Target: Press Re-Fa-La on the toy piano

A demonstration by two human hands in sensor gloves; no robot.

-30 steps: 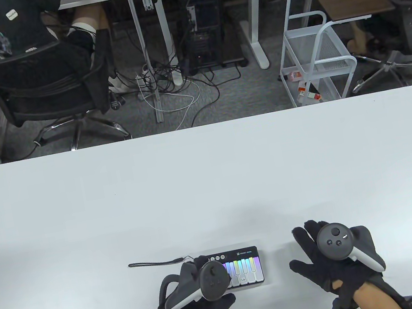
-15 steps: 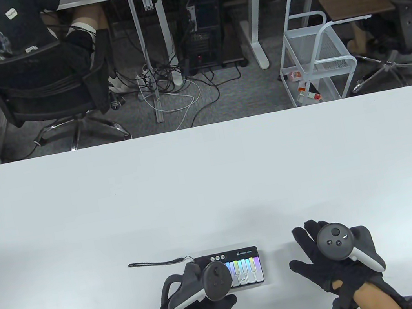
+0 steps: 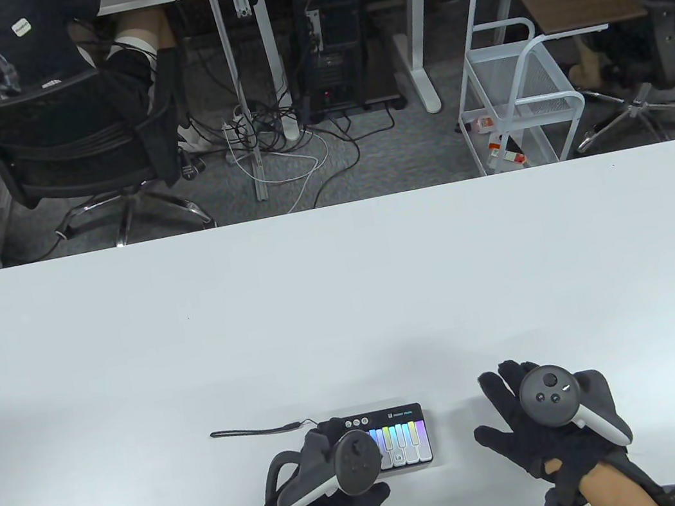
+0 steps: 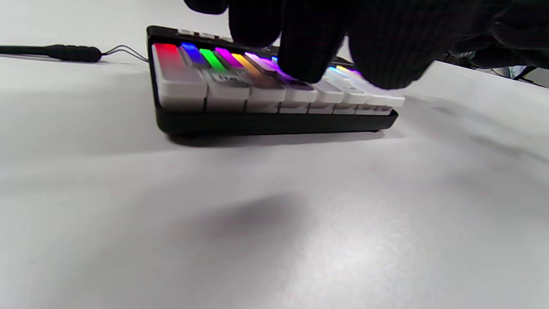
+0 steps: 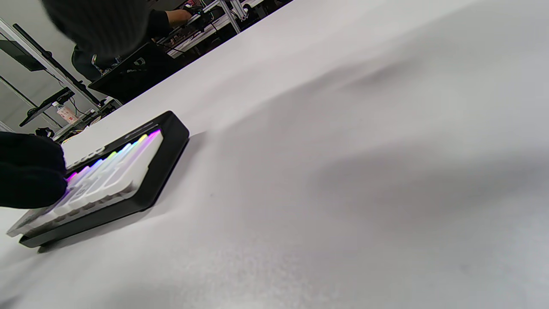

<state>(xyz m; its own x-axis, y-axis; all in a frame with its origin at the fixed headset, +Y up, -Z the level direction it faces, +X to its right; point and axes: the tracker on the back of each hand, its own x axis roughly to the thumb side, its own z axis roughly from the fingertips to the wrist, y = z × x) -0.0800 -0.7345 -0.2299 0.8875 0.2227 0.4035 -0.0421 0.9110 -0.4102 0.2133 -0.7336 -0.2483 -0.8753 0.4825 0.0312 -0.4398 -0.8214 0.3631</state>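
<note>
Shifted slightly rightward, left hand (image 3: pixel 324 474) presses a fingertip (image 4: pixel 306 56) on the toy piano (image 3: pixel 402 434); right hand (image 3: pixel 546 418) rests open.

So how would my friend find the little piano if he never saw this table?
Look at the near edge of the big white table, under the left hand. The toy piano is a small flat black box there. Only it has white keys glowing rainbow colours, and a thin black strap trailing left.
</note>
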